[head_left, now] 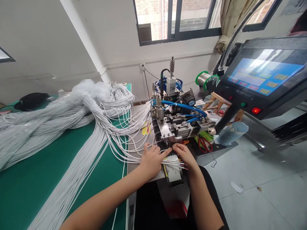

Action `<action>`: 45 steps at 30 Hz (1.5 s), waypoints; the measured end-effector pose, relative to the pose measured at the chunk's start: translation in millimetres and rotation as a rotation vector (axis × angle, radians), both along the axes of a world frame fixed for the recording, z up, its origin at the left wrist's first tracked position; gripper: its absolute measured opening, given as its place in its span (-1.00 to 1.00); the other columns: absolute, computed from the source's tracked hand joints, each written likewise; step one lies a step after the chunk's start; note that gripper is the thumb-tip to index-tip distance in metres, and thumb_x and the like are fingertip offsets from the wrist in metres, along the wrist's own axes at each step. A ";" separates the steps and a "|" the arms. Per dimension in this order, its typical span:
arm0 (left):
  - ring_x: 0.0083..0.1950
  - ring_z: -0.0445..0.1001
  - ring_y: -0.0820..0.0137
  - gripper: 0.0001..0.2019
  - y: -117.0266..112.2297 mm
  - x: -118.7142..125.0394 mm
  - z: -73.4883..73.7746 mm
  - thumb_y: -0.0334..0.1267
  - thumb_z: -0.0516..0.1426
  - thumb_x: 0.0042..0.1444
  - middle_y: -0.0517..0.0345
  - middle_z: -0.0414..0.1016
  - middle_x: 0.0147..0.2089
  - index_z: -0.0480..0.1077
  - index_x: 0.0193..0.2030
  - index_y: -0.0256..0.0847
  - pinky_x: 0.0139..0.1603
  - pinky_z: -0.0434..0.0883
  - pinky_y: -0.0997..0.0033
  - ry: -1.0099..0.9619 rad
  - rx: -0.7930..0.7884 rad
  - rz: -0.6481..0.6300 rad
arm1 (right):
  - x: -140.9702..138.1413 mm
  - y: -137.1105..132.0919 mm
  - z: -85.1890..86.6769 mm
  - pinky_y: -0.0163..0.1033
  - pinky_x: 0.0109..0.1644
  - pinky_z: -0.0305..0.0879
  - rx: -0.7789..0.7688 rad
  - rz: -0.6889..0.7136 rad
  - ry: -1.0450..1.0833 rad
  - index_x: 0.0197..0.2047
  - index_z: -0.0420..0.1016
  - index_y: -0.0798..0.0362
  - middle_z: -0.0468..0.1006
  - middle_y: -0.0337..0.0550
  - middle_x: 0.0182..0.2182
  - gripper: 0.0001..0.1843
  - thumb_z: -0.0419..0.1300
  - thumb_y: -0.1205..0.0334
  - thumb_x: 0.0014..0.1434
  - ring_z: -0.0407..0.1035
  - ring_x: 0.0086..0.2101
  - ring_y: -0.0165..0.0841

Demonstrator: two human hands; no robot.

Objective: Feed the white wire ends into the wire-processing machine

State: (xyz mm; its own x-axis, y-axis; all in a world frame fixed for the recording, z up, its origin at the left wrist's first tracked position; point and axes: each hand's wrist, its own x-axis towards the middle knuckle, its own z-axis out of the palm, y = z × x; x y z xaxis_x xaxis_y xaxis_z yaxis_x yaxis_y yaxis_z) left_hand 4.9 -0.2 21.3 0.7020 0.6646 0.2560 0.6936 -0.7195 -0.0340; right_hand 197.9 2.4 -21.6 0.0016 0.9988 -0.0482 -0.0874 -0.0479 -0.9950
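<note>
My left hand [151,161] rests on the metal plate in front of a small pneumatic machine [176,123], its fingers closed on thin white wires [174,164] whose stripped ends stick out to the right. My right hand [183,154] sits just right of it, fingertips pinched on a wire near the machine's front edge. The two hands almost touch. A large bundle of white cables [57,118] fans across the green bench [31,182] from the left toward my hands.
A touchscreen control panel [266,75] with a lit red button stands at the right. Red-handled scissors [205,143], a blue roll [231,132] and a solder wire spool [204,78] lie around the machine. A black object [31,100] sits far left.
</note>
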 end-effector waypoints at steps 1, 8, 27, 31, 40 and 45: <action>-0.13 0.36 0.19 -0.35 0.3 -0.6 -0.8 -0.46 0.08 0.01 0.10 0.44 -0.22 0.21 0.25 0.12 0.06 0.04 -0.03 -0.012 0.003 -0.002 | -0.5 -0.4 -0.1 -0.33 -0.52 -0.03 0.000 0.001 0.003 -0.58 0.31 0.04 0.15 -0.40 -0.66 -0.56 0.27 -0.17 -0.09 -0.01 -0.61 -0.48; -0.02 0.39 0.20 -0.50 -0.3 -9.7 -8.2 -0.46 0.11 -0.06 0.06 0.49 -0.07 0.39 0.08 -0.10 0.09 0.02 -0.01 -0.206 0.106 -0.058 | 3.4 -23.0 -14.4 -0.31 -0.43 0.10 0.080 -0.167 -0.076 -0.51 0.33 0.06 0.24 -0.32 -0.59 -0.55 0.25 -0.17 0.05 0.13 -0.53 -0.42; -0.10 0.43 0.27 -0.44 -4.8 -12.4 -6.3 -0.48 0.08 -0.05 0.05 0.48 -0.04 0.33 0.16 -0.18 0.07 0.03 0.05 -0.233 0.234 -0.075 | 19.9 -87.5 24.9 -0.29 -0.38 0.21 0.108 -0.038 -0.334 -0.32 0.57 0.01 0.49 -0.17 -0.37 -0.86 0.29 0.12 0.11 0.30 -0.40 -0.34; -0.18 0.45 0.37 -0.60 -2.7 -12.6 -6.9 -0.47 0.00 0.13 0.09 0.51 -0.11 0.37 0.09 -0.17 0.04 0.05 0.13 -0.318 0.272 -0.150 | 13.8 -79.6 25.1 -0.32 -0.45 0.19 0.115 -0.069 -0.261 -0.38 0.58 0.03 0.47 -0.18 -0.42 -0.82 0.32 0.10 0.08 0.27 -0.48 -0.39; -0.37 0.40 0.48 -0.81 3.2 -8.5 -9.8 -0.26 -0.02 0.30 0.22 0.47 -0.35 0.39 -0.07 -0.19 -0.14 0.13 0.28 -0.392 0.265 -0.162 | -1.6 -40.3 11.4 -0.31 -0.39 0.25 0.100 -0.333 -0.059 -0.37 0.58 0.08 0.53 -0.15 -0.44 -0.70 0.39 0.01 -0.02 0.34 -0.44 -0.34; -0.40 0.32 0.47 -0.83 4.1 -6.0 -13.0 -0.33 -0.03 0.27 0.25 0.37 -0.44 0.38 -0.25 -0.18 -0.09 0.08 0.24 -0.360 0.268 -0.099 | -8.1 -31.1 6.9 -0.31 -0.49 0.19 0.093 -0.415 -0.167 -0.28 0.61 0.11 0.55 -0.14 -0.45 -0.63 0.35 -0.04 0.01 0.34 -0.48 -0.34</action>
